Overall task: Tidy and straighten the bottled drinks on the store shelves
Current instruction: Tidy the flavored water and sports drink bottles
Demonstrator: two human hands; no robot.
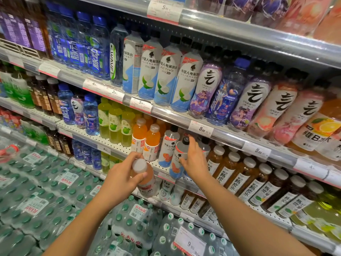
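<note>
Two hands busy here, so the trick is doing one thing at a time. Starting big: the perforated shelf [103, 139] that holds the green, orange and white bottles is where the work is, and its front edge is your line, so every bottle wants to stand upright just behind it with the label facing out. The white grapefruit bottle [175, 163] at the front of its row looks tilted, leaning out toward the aisle, next to an upright twin on its left. I'd push it back at the shoulder, not the cap, so the base slides instead of tipping into the brown tea bottles [239, 174] beside it.

Right hand [193, 159] is on that white bottle, fingers curled round its neck and upper body just below the black cap, thumb lower on the label.

Left hand [121, 180] is off the shelf, in front of it, clamped on an orange drink bottle [145, 178] just under its white cap, thumb across the front. My guess is it belongs with the other orange bottles [153, 141] up on that shelf, so slot it in once the right hand is free
</note>
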